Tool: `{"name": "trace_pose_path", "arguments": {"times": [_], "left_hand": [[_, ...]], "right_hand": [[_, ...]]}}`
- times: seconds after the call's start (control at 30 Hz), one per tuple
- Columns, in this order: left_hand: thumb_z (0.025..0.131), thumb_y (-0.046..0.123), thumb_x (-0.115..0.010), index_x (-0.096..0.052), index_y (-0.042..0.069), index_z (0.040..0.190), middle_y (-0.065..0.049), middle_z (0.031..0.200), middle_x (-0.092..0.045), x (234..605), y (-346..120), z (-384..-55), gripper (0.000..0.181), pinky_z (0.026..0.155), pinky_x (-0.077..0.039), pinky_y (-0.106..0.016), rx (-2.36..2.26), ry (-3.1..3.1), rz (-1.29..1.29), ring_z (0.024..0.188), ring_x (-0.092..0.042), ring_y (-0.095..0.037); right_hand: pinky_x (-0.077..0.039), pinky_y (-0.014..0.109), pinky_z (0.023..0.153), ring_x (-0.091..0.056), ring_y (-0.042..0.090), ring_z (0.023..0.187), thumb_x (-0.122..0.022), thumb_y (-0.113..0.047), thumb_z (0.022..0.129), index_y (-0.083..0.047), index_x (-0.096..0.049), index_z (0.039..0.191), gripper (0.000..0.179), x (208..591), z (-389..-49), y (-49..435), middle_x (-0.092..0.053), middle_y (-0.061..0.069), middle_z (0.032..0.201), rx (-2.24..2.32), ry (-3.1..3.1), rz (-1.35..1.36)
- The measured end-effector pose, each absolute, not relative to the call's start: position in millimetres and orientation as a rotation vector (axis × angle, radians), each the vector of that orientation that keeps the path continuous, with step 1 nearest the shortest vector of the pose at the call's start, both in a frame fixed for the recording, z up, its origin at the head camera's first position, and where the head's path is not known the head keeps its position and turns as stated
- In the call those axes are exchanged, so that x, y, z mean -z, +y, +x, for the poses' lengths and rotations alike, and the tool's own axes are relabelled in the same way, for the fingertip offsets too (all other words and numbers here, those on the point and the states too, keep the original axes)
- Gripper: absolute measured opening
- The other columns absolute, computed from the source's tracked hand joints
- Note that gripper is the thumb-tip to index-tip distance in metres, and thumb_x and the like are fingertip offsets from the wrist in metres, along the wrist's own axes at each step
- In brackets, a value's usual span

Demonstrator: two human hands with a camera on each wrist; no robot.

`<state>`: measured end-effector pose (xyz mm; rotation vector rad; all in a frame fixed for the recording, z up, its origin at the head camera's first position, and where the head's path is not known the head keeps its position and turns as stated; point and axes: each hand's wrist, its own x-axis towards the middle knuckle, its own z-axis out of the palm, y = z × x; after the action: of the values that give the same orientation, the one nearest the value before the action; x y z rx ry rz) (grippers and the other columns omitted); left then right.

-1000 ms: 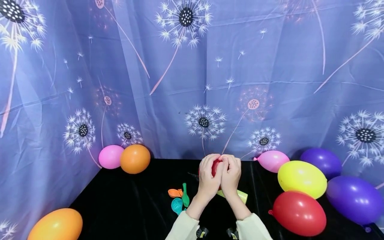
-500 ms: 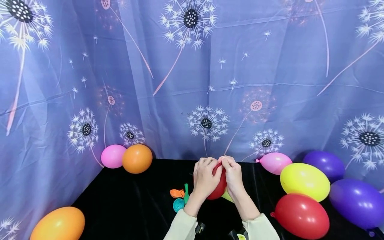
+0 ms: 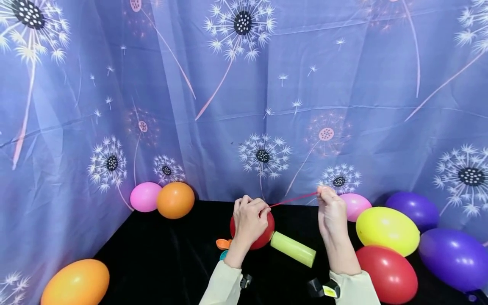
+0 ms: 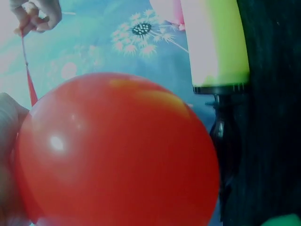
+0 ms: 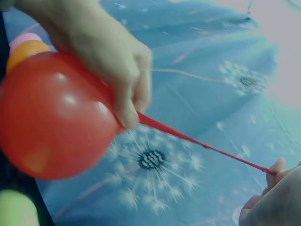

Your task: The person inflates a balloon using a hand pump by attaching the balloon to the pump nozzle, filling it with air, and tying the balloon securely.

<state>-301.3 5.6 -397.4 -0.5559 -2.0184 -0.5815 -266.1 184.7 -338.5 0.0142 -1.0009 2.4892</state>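
My left hand holds an inflated red balloon by the base of its neck, thumb and fingers pinching it. To the right, my right hand pinches the far end of the neck. Between the hands the neck is pulled out long, thin and taut, rising towards the right hand. A small knot-like lump shows partway along it in the right wrist view. Below the hands lies a yellow-green hand pump; its black nozzle end appears in the left wrist view.
Uninflated balloons, one orange and one teal, lie partly behind the left arm. Inflated yellow, purple and red balloons crowd the right side. Orange and pink ones stand back left, before a patterned curtain.
The hands were close together at the balloon. The right hand has moved away to the right, stretching the neck, while the left hand and balloon shifted slightly left, uncovering the pump.
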Motion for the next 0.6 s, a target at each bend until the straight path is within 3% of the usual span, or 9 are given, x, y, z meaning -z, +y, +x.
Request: {"name": "trace_pose_path", "arguments": {"times": [0.27, 0.6], "left_hand": [[0.073, 0.016, -0.079, -0.072, 0.02, 0.067, 0.013, 0.073, -0.07, 401, 8, -298, 0.009, 0.077, -0.041, -0.03, 0.596, -2.014, -0.573, 0.072, -0.05, -0.014], [0.079, 0.02, -0.075, -0.078, 0.02, 0.078, 0.012, 0.081, -0.072, 397, 17, -293, 0.002, 0.07, -0.042, -0.025, 0.781, -2.127, -0.558, 0.074, -0.05, -0.011]], "right_hand": [[-0.047, 0.013, 0.076, -0.056, 0.004, 0.078, -0.042, 0.013, 0.093, -0.013, -0.069, 0.069, 0.045, 355, -277, 174, -0.062, -0.007, 0.076, -2.462, -1.224, 0.044], [-0.043, 0.014, 0.081, -0.053, 0.0, 0.084, -0.045, 0.001, 0.098, -0.023, -0.067, 0.069, 0.044, 374, -283, 150, -0.06, -0.014, 0.082, -2.387, -1.623, 0.144]]}}
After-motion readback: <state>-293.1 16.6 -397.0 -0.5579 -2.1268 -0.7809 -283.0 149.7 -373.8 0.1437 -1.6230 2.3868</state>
